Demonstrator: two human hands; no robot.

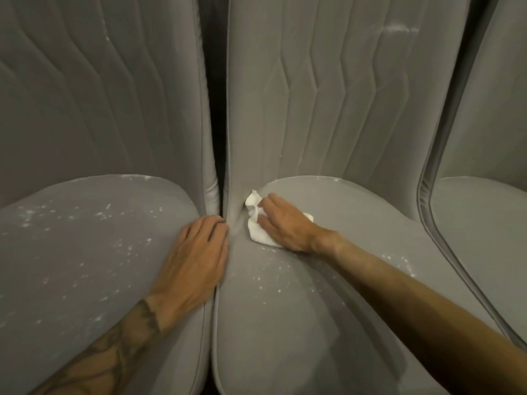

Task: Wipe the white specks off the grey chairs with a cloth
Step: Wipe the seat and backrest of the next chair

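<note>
Bracing seems to be the job of the left hand (pixel 196 252). Nearest the camera, it lies flat with fingers straight and together on the left chair seat (pixel 85 266), right along the dark gap (pixel 218 132) between the two chairs, fingertips touching the gap's edge. My guess is that it steadies the person leaning in, or holds that cushion aside so the crease can be reached.

Left of the gap, that seat is dotted all over with white specks (pixel 128 246), so that chair looks unwiped. Right of the gap, on the middle chair seat (pixel 313 323), a scatter of specks lies in the near part close to the gap, with a few more well to the right.

A little farther on, the right hand (pixel 285 223) presses a crumpled white cloth (pixel 258 232) onto that seat just right of the gap. Its fingers are laid fairly flat over the cloth, not wrapped round it, and the thumb is hidden. The cloth bunches beyond the fingertips against the foot of the middle backrest (pixel 328 95), probably because the corner is where specks collect.

Farthest, high on that backrest and well right of the gap, a pale smear (pixel 399 28) shows. The task looks to be at an early stage.
</note>
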